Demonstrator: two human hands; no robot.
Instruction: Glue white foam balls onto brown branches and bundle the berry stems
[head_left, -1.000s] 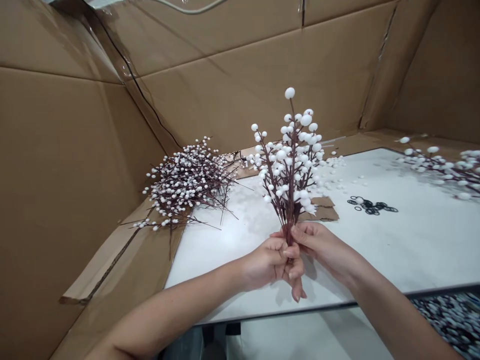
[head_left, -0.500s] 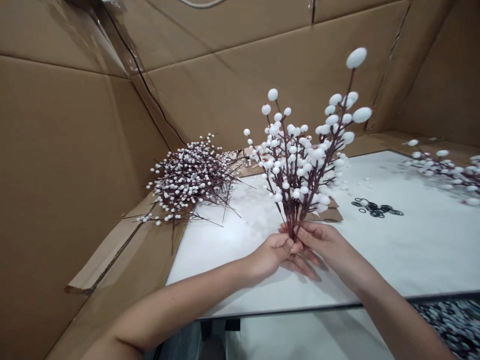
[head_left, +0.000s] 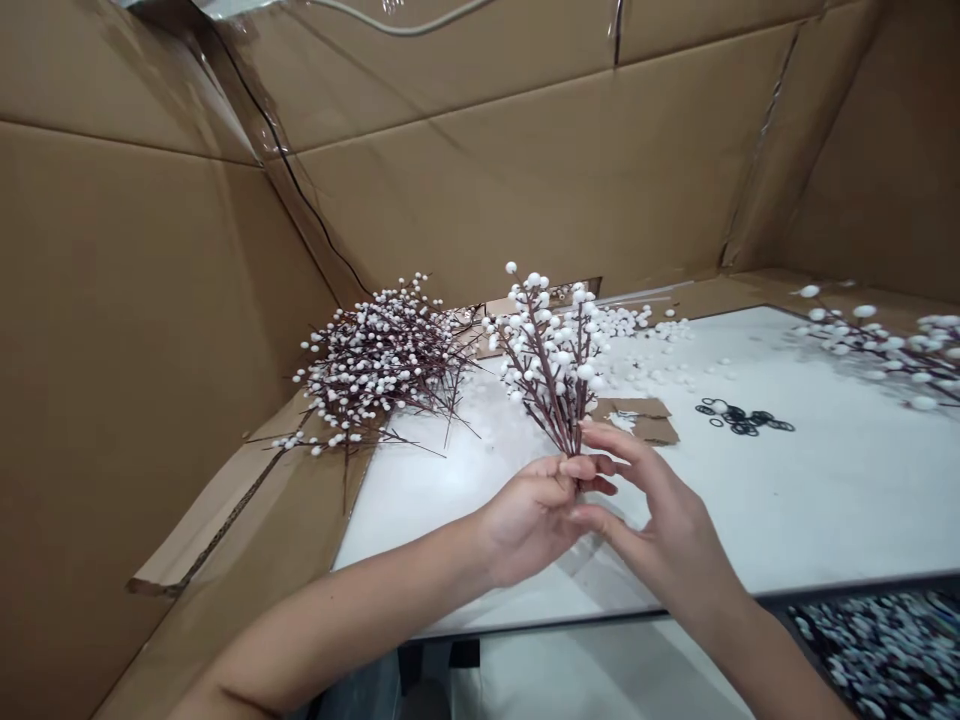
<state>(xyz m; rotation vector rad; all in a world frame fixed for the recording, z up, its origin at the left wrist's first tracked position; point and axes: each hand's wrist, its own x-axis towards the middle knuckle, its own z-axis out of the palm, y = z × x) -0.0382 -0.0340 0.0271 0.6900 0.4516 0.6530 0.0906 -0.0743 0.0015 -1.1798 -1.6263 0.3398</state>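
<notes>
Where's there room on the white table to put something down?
The biggest bare patch of the table lies between the black rings and its front edge, right of the right hand. A smaller one lies between the left hand and the twig pile. White berries crowd the back.

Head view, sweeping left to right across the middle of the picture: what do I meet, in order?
Pile of white-berried stems → bunch of berried stems held in the left hand → flat cardboard piece → black rings → berried stems at the right edge.
</notes>
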